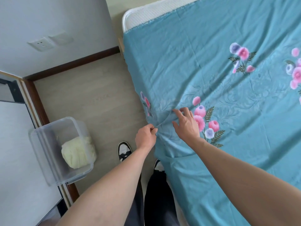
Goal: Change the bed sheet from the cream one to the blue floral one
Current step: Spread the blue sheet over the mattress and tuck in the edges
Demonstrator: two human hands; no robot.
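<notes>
At bed edge, hands (166, 128) on blue floral sheet (203, 79)

single head view, wide-angle, looks steeply down from standing height over bed (228, 95) edge, close.

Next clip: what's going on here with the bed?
A person is fitting the blue floral sheet over the mattress. The left hand pinches the sheet at the bed's side edge, while the right hand rests open on top beside it. One mattress corner remains uncovered. The cream sheet lies bundled in a clear plastic bin on the floor.
</notes>
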